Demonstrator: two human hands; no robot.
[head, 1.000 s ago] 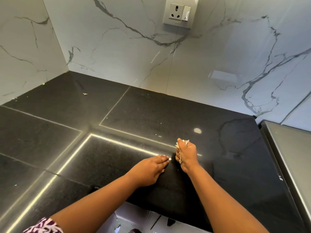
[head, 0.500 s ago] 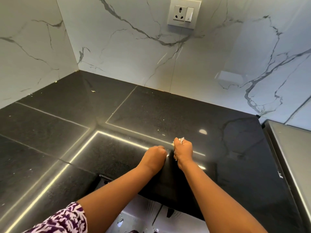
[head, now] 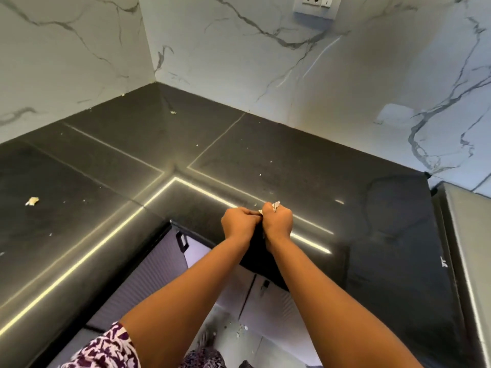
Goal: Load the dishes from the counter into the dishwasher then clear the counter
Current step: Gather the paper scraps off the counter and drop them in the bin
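A glossy black countertop (head: 318, 168) wraps an inner corner under a marble wall (head: 239, 62), with a socket (head: 314, 4) high up beyond the fingers. Far to the left of the fingers lies a pale scrap (head: 32, 201). A small crumb (head: 173, 112) sits near the wall corner, and finer specks dot the stone just past the knuckles. Well off to the right of the fingers runs a steel surface (head: 467, 235). Below the wrists are ribbed cabinet doors (head: 138, 282) with a dark handle (head: 182, 241), and the floor (head: 239, 330) carries some bits. A patterned sleeve (head: 106, 349) shows at the bottom edge. Nothing stands between the hands and the crumbs on the stone.

Both hands hover together over the counter's front edge, knuckles touching. The right hand (head: 277, 220) is a tight fist, its fingers curled round a bunch of white scraps (head: 275, 205). The left hand (head: 239, 221) has its fingers curled too, their tips pressed against the right fist where a pale sliver shows between them. Whether they pinch that sliver cannot be told.

The scraps poke out of the top of the right fist, pointing up and away toward the back wall. The rest is hidden in the palm, so the long axis cannot be told.
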